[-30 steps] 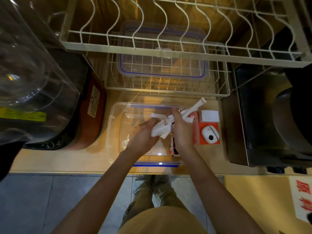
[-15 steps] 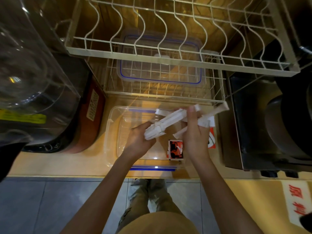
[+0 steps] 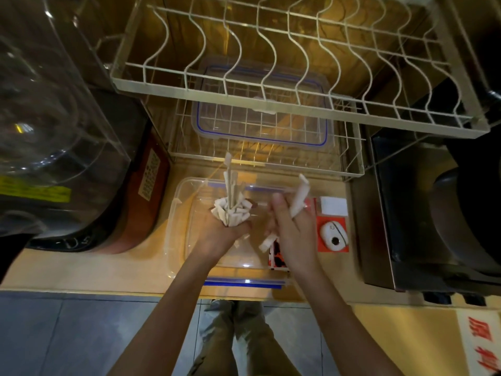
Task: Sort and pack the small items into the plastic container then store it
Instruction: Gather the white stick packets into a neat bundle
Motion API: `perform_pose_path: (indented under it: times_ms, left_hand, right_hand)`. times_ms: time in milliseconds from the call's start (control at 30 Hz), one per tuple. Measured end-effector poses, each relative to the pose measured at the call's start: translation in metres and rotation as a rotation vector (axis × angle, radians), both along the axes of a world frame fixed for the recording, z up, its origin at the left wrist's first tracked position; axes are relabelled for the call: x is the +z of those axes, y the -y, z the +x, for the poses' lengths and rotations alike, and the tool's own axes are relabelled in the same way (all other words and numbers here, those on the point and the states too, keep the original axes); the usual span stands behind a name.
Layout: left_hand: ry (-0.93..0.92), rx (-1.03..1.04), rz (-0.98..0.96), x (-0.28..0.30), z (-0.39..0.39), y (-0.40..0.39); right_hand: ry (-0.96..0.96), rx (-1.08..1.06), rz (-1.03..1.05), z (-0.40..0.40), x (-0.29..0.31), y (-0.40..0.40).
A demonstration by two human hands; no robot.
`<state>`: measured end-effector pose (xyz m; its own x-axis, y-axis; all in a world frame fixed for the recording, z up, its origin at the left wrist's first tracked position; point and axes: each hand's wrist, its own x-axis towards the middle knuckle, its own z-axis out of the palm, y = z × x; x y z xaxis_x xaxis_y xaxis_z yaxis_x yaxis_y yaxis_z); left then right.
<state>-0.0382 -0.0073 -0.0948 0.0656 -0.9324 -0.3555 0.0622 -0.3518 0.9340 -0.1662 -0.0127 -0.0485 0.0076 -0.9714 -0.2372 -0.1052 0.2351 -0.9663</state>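
A clear plastic container (image 3: 179,213) with a blue rim sits on the yellow counter below me. Over it my left hand (image 3: 219,237) grips a bundle of white paper-wrapped sticks (image 3: 230,204), held upright with the ends fanned out. My right hand (image 3: 291,226) is beside it, blurred, holding one or two white sticks (image 3: 299,198) between its fingers. A small red, black and white box (image 3: 276,256) stands at the container's right side, partly behind my right wrist.
A red card with a white round device (image 3: 332,236) and a white pad (image 3: 333,206) lies right of the container. A wire dish rack (image 3: 271,109) overhangs, holding a clear blue-rimmed lid (image 3: 260,126). A dark appliance (image 3: 433,213) stands right, a cooker and clear jug (image 3: 54,118) left.
The bundle, held slanting between both hands before, now stands upright in my left hand alone. My right hand has pulled away to the right with a couple of sticks.
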Motion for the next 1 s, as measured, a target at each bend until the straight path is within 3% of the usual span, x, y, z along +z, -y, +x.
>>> perform_pose_path:
  times_ms: [133, 367, 500, 533, 567, 600, 633, 667, 700, 733, 800, 833, 900, 967, 1000]
  left_hand:
    - [-0.018, -0.039, 0.046, -0.001, 0.002, -0.007]
    - [-0.144, -0.08, 0.006, -0.004, 0.008, -0.005]
    - [0.104, -0.224, 0.114, -0.018, 0.006, -0.007]
    - [0.086, -0.282, 0.156, -0.02, 0.01, -0.004]
    - [-0.076, -0.386, 0.082, -0.026, 0.015, -0.004]
    - [-0.012, -0.389, -0.065, -0.015, 0.017, 0.001]
    - [-0.197, -0.23, -0.11, -0.016, 0.021, 0.006]
    - [-0.354, -0.105, -0.068, -0.017, 0.02, 0.002]
    - [-0.365, -0.024, 0.009, -0.019, 0.017, 0.003]
    - [-0.314, -0.031, 0.0, -0.025, 0.009, 0.007]
    - [-0.414, -0.222, 0.083, -0.028, 0.0, 0.006]
    - [-0.354, -0.214, 0.098, -0.032, -0.001, 0.004]
    - [-0.033, -0.297, 0.023, -0.035, -0.001, -0.001]
    - [0.083, -0.285, 0.09, -0.032, 0.003, -0.005]
    - [0.116, -0.266, 0.035, -0.033, 0.005, -0.007]
  right_hand:
    - [0.243, 0.034, 0.084, 0.019, -0.017, 0.0]
    - [0.049, 0.199, -0.032, 0.033, -0.032, -0.019]
    - [-0.119, 0.156, -0.121, 0.038, -0.038, -0.021]
    - [-0.115, 0.135, -0.136, 0.039, -0.04, -0.022]
    - [-0.094, 0.115, -0.153, 0.04, -0.041, -0.023]
    - [-0.072, 0.096, -0.163, 0.04, -0.041, -0.024]
    - [-0.046, 0.091, -0.165, 0.041, -0.041, -0.026]
    - [-0.026, 0.093, -0.153, 0.041, -0.041, -0.027]
    - [-0.011, 0.097, -0.134, 0.041, -0.041, -0.028]
    - [-0.011, 0.097, -0.112, 0.042, -0.039, -0.03]
    - [-0.08, 0.097, -0.116, 0.042, -0.036, -0.03]
    - [-0.133, 0.105, -0.142, 0.043, -0.035, -0.029]
    - [-0.186, 0.146, -0.183, 0.041, -0.031, -0.028]
    - [-0.257, 0.213, -0.256, 0.036, -0.032, -0.027]
    - [-0.297, 0.239, -0.274, 0.031, -0.032, -0.026]
